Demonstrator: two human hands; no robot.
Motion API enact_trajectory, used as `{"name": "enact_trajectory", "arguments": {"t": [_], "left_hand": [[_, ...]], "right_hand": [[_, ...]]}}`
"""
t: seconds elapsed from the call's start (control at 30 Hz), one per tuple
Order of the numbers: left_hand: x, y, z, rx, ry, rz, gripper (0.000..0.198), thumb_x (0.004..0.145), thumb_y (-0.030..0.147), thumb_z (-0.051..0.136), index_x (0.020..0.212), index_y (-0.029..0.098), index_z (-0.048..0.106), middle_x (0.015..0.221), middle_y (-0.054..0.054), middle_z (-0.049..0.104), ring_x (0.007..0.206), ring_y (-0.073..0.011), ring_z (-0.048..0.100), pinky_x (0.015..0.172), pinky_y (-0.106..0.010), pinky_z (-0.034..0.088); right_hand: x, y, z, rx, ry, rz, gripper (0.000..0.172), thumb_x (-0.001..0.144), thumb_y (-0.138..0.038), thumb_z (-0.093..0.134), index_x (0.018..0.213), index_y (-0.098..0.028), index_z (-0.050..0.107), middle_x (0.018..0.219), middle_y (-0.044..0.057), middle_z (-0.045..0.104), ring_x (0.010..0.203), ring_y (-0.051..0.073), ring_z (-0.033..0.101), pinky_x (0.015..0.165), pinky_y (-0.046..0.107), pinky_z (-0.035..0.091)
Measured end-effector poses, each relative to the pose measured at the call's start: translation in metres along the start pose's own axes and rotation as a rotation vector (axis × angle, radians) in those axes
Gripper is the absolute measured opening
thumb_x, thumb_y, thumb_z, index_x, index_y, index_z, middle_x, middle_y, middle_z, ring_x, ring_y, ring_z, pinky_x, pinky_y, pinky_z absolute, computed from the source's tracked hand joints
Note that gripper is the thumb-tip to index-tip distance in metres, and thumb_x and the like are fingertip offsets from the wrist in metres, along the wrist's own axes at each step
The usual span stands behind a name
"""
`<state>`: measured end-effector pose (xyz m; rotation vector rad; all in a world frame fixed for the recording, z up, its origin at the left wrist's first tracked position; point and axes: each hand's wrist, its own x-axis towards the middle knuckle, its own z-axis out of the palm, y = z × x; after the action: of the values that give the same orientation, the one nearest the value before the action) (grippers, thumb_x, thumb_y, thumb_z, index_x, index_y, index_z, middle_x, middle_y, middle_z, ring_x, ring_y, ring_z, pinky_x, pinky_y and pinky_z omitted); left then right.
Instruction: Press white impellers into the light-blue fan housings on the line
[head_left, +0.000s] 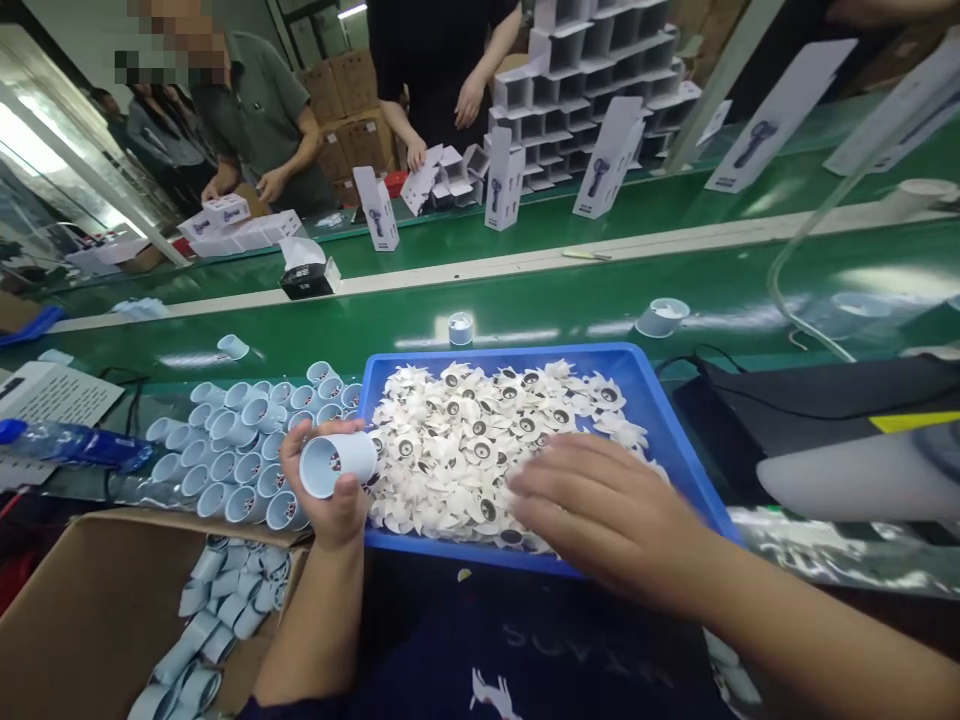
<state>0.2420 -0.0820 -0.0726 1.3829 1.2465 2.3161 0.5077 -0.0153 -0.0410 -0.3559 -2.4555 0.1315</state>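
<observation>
My left hand [330, 500] is wrapped round a light blue plastic cylinder housing [352, 458]. Its open end faces me, and small metal and red parts show inside. Over the right half of a blue tray [652, 400] is my right hand [600, 500], smeared by motion, its fingertips down among white fan blades [442, 430]. Whether those fingers hold a fan blade is hidden. The blades fill the tray in a loose heap, many with dark round hubs. Left of the tray stand rows of more light blue housings [244, 505] with small parts inside.
A cardboard box [75, 590] of light blue rings sits at lower left, near a water bottle [82, 442]. Beyond the tray runs a green conveyor [525, 300] carrying a few housings. Printed cartons [609, 160] and co-workers are behind it. A grey-white cylindrical object [847, 475] juts in at right.
</observation>
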Motion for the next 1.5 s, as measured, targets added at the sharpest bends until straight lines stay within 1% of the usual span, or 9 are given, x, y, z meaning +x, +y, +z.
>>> {"name": "enact_trajectory", "arguments": {"t": [0.07,0.17,0.47,0.6,0.83,1.03,1.13,1.3,1.5], "left_hand": [[-0.004,0.007,-0.009,0.02,-0.068,-0.037,0.063,0.074,0.049,0.083,0.125,0.027,0.051,0.096,-0.003,0.07,0.091,-0.0226,0.071,0.092,-0.043,0.054],[-0.011,0.016,-0.027,0.042,-0.091,-0.076,0.063,0.078,0.044,0.081,0.13,0.026,0.051,0.1,-0.004,0.07,0.097,-0.0228,0.07,0.093,-0.041,0.053],[-0.014,0.026,-0.049,0.235,-0.078,-0.173,0.083,0.077,0.051,0.079,0.142,0.026,0.034,0.099,-0.006,0.068,0.095,-0.0236,0.069,0.09,-0.042,0.054],[-0.012,0.02,-0.044,0.252,-0.129,-0.173,0.083,0.077,0.046,0.081,0.14,0.027,0.03,0.102,-0.005,0.066,0.096,-0.0222,0.068,0.092,-0.04,0.053],[-0.015,0.029,-0.026,0.415,-0.437,-0.25,0.07,0.087,0.041,0.066,0.146,0.028,0.032,0.128,-0.011,0.059,0.113,-0.0258,0.063,0.096,-0.042,0.052],[-0.008,0.033,0.003,0.592,-0.681,-0.118,0.061,0.082,0.045,0.074,0.137,0.026,0.055,0.13,-0.011,0.066,0.119,-0.0315,0.063,0.101,-0.048,0.051],[-0.008,0.033,0.012,0.605,-0.705,-0.027,0.063,0.082,0.046,0.075,0.137,0.026,0.055,0.127,-0.01,0.069,0.115,-0.0313,0.066,0.099,-0.048,0.053],[-0.014,0.035,0.024,0.653,-0.686,0.204,0.061,0.081,0.042,0.078,0.135,0.025,0.057,0.117,-0.01,0.074,0.104,-0.0298,0.072,0.093,-0.045,0.057],[-0.025,0.039,0.029,0.691,-0.641,0.247,0.061,0.083,0.036,0.076,0.138,0.026,0.053,0.117,-0.009,0.074,0.106,-0.0277,0.072,0.097,-0.044,0.057]], "right_hand": [[0.042,0.016,0.036,-0.139,-0.365,-0.03,0.026,0.097,-0.008,0.054,0.118,-0.022,0.063,0.116,0.004,0.065,0.105,0.021,0.058,0.092,0.036,0.045],[0.092,0.039,0.084,-0.198,-0.554,-0.021,0.022,0.092,-0.004,0.058,0.108,-0.016,0.067,0.104,0.007,0.066,0.096,0.022,0.059,0.087,0.034,0.043],[0.11,0.04,0.127,-0.097,-0.5,0.32,0.022,0.091,-0.008,0.048,0.1,-0.008,0.068,0.113,0.02,0.058,0.11,0.033,0.049,0.094,0.046,0.033],[0.118,0.045,0.119,0.145,-0.374,0.519,0.018,0.084,-0.013,0.052,0.096,-0.008,0.064,0.114,0.022,0.057,0.116,0.037,0.045,0.104,0.056,0.027],[0.073,0.029,0.05,0.956,-0.231,0.696,0.04,0.093,-0.044,0.036,0.119,-0.016,0.049,0.107,0.013,0.061,0.091,0.021,0.062,0.087,0.041,0.054],[0.036,0.009,0.031,1.761,-0.078,0.849,0.051,0.077,-0.05,0.083,0.112,-0.021,0.059,0.11,0.005,0.061,0.095,0.015,0.06,0.092,0.03,0.051],[0.034,0.005,0.023,1.473,-0.066,0.741,0.034,0.091,-0.046,0.071,0.114,-0.024,0.061,0.11,0.004,0.061,0.097,0.016,0.059,0.091,0.032,0.049],[0.044,-0.007,0.011,0.415,-0.162,0.304,0.015,0.094,-0.018,0.065,0.106,-0.022,0.072,0.105,0.008,0.058,0.099,0.022,0.054,0.093,0.042,0.044],[0.051,-0.008,0.019,0.296,-0.222,0.316,0.016,0.082,-0.021,0.083,0.096,-0.024,0.077,0.094,0.006,0.054,0.087,0.02,0.056,0.077,0.034,0.045]]}}
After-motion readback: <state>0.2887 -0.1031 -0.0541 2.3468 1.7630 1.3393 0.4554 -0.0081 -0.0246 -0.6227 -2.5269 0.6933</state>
